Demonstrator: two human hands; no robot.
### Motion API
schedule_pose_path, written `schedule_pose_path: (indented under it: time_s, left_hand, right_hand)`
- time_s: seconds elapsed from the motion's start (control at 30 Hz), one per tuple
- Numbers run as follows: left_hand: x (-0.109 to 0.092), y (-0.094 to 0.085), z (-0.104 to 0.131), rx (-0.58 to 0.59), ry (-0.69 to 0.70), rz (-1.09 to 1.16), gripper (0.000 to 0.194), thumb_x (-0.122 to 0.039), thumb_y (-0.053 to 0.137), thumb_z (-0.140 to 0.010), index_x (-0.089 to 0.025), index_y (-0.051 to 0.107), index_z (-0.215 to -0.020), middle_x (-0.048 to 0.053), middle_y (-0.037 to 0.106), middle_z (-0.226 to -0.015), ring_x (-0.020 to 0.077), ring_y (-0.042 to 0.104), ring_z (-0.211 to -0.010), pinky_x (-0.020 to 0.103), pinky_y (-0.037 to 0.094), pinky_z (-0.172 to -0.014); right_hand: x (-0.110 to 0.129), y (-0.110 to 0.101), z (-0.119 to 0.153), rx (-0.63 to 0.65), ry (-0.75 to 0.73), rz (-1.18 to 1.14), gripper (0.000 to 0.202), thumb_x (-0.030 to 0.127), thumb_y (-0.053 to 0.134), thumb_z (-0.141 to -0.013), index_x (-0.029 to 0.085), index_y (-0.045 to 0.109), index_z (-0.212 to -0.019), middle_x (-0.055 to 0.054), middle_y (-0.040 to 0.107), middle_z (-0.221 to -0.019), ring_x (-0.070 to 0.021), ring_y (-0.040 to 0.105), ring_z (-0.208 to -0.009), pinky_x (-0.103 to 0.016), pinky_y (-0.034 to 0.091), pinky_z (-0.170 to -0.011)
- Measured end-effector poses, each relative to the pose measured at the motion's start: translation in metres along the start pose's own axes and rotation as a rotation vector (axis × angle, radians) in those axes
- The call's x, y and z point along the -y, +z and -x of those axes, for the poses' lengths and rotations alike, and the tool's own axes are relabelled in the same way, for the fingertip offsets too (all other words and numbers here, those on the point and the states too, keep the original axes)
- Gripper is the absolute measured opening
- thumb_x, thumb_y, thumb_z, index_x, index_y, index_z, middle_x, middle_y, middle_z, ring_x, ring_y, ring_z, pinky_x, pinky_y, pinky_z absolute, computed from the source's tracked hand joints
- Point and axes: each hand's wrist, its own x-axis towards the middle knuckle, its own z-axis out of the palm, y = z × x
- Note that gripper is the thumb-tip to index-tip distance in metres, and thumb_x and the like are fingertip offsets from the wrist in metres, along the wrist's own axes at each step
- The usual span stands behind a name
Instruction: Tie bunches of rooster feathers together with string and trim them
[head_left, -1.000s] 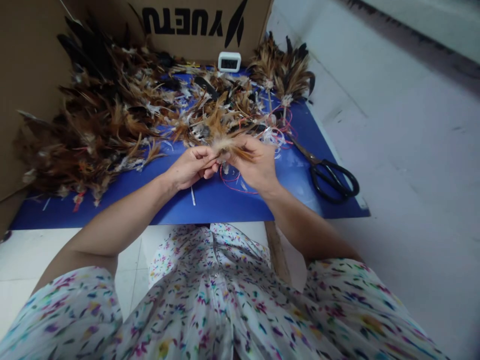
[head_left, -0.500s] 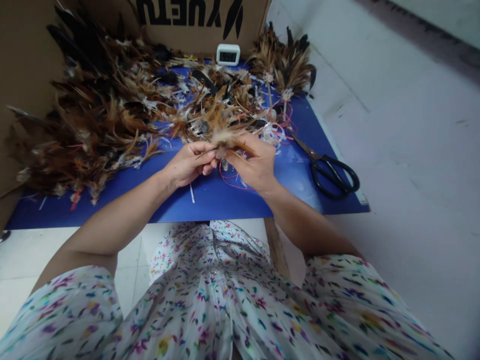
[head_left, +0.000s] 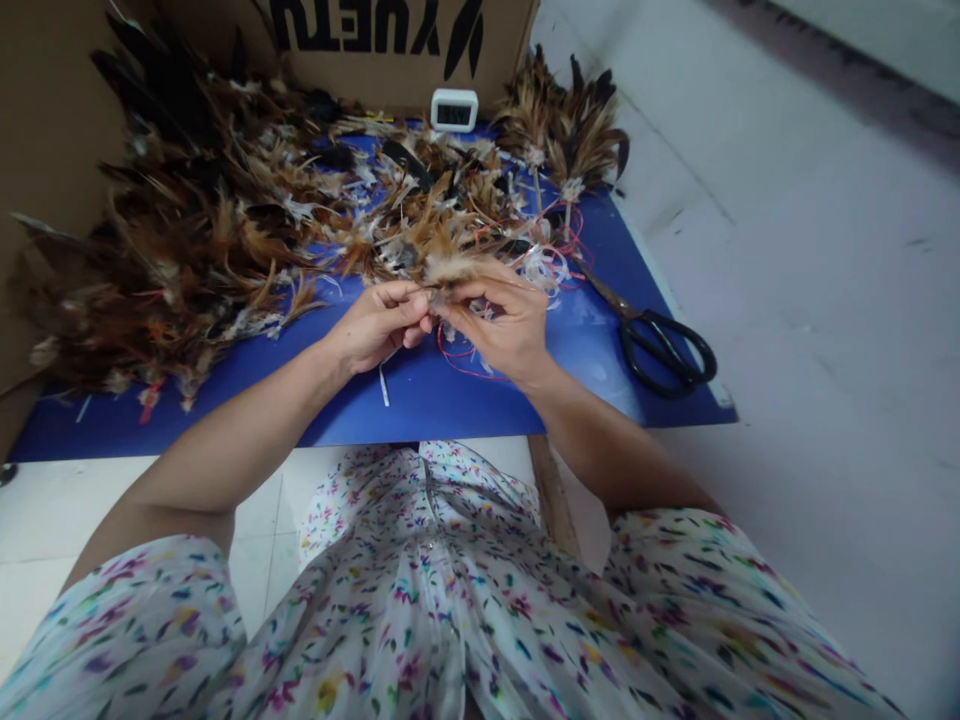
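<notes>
Close together above the blue table top, my two hands meet at a small tuft of tan, fluffy feathers. My left hand is closed, thumb and fingers pinching at the base of the tuft. On the other side my right hand is closed too, its thumb and index finger gripping the same feathers. The exact point where the fingertips meet is partly hidden and blurred. Beneath and beside my right hand runs a loop of pink string.
A large heap of brown feathers covers the left; more feathers lie beyond my hands. Black-handled scissors rest at the right. Behind stand two tied feather bundles, a white digital clock and a cardboard box.
The right hand's fingers have shifted slightly on the feathers, with the index finger more bent. The left hand stays almost in place.
</notes>
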Motion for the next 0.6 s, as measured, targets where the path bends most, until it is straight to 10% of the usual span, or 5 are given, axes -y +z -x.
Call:
schedule_pose_path:
  time_s: [0.37, 0.6]
  left_hand:
    - [-0.011, -0.006, -0.002, -0.165, 0.116, -0.024, 0.034, -0.031, 0.088, -0.071, -0.013, 0.061, -0.063, -0.001, 0.059, -0.056, 0.0046, 0.048, -0.040, 0.017, 0.037, -0.040]
    - [-0.019, -0.009, -0.004, -0.233, 0.187, -0.013, 0.037, -0.026, 0.082, -0.079, -0.014, 0.052, -0.062, -0.004, 0.056, -0.055, 0.0025, 0.045, -0.040, 0.015, 0.037, -0.041]
  right_hand:
    - [-0.002, -0.007, -0.003, -0.004, -0.018, 0.031, 0.013, 0.036, 0.070, -0.090, 0.023, 0.074, -0.089, -0.003, 0.072, -0.090, -0.0181, 0.065, -0.087, -0.034, 0.055, -0.082]
    - [-0.008, -0.009, -0.005, 0.420, -0.055, 0.353, 0.012, 0.020, 0.062, -0.094, 0.021, 0.074, -0.093, -0.005, 0.071, -0.098, -0.0214, 0.060, -0.100, -0.040, 0.044, -0.097]
